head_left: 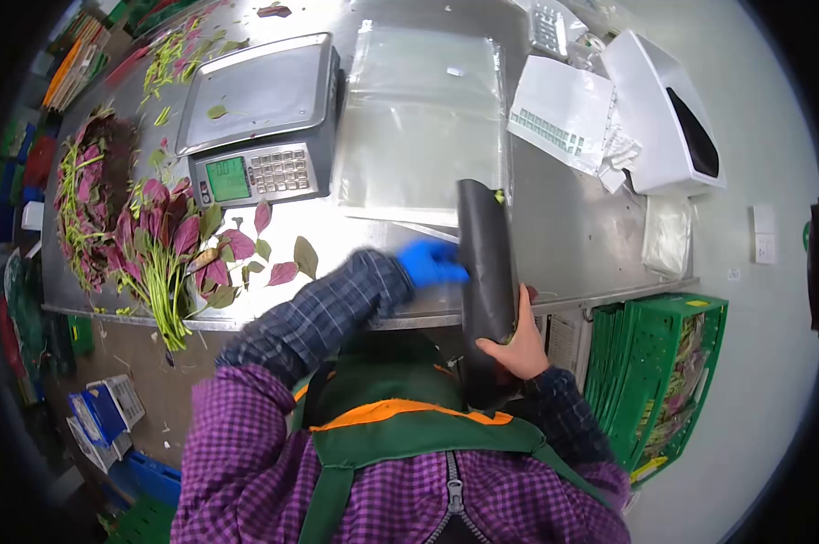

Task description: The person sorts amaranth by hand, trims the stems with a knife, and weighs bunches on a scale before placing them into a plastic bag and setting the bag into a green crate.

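A black sheet (pixel 487 258), rolled into a tube, stands out over the table's front edge. Bits of green and a little dark red show at its ends and side; most of what is inside is hidden. My right hand (pixel 518 340), bare, grips the roll low on its right side, thumb across the front and fingers up along the side. In a blue glove, my left hand (pixel 430 264) has its fingertips right at the roll's left edge, its fingers smeared by motion. Just behind the roll lies a stack of clear plastic bags (pixel 419 136).
Left of the bags stands a digital scale (pixel 260 100) with a loose leaf on its pan. Purple-green leafy stems (pixel 165 245) lie at the table's left. At the right are a label sheet (pixel 564 113), a white machine (pixel 659 109) and, below, a green crate (pixel 668 381).
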A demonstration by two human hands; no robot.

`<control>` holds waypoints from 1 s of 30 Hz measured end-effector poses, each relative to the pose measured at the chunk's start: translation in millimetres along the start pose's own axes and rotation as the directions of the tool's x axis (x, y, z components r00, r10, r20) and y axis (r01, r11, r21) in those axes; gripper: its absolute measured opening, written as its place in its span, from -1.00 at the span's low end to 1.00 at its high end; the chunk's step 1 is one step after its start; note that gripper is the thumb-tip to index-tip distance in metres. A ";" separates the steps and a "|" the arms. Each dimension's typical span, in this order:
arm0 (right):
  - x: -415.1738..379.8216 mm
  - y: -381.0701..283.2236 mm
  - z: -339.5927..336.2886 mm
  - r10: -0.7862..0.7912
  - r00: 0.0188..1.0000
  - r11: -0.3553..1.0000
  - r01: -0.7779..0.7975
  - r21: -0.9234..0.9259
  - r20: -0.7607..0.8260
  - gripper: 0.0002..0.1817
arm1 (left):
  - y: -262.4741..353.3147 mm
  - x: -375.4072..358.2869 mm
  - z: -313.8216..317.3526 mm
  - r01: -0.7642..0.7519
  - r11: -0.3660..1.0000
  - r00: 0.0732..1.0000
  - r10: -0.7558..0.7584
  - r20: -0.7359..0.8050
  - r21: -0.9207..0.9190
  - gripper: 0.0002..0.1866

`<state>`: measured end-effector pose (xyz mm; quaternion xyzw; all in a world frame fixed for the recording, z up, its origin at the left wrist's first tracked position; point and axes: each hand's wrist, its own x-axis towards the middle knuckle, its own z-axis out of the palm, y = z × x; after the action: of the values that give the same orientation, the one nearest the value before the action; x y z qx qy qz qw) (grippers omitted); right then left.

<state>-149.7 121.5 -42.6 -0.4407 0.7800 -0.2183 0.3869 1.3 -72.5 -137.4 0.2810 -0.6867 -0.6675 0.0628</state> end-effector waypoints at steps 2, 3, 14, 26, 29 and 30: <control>-13.5 10.3 8.7 0.011 0.999 0.997 -0.007 0.081 -0.049 0.17 | 4.9 26.8 -62.5 -0.025 0.953 0.964 0.103 -0.246 0.302 -0.45; -18.8 12.1 11.9 0.012 0.996 0.987 0.003 0.159 -0.089 0.17 | 6.1 39.3 -92.1 -0.025 0.890 0.962 0.145 -0.232 0.455 -0.45; -7.2 -38.4 41.4 -0.016 0.997 1.000 0.018 0.026 -0.070 0.11 | 27.9 67.1 -136.1 -0.113 0.866 0.940 0.251 -0.229 0.487 -0.86; 94.3 -51.9 49.5 -0.143 0.989 0.699 0.083 0.711 0.025 -0.19 | 15.3 -9.1 -72.3 -0.146 0.982 0.777 0.040 -0.628 -0.118 -0.05; 131.8 -43.8 57.4 -0.035 0.999 0.777 0.028 0.628 -0.002 -0.41 | -15.1 -21.2 -53.7 0.008 0.980 0.899 -0.095 -0.427 -0.201 -0.24; 140.8 -43.2 56.5 -0.069 0.998 0.761 0.050 0.647 0.004 -0.40 | -33.6 -22.1 -52.1 -0.063 0.925 0.893 -0.115 -0.434 -0.375 -0.30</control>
<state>-126.2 -21.4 -105.3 -0.3082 0.6375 -0.4795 0.5183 53.9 -106.4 -157.8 0.4190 -0.5074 -0.7054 0.2634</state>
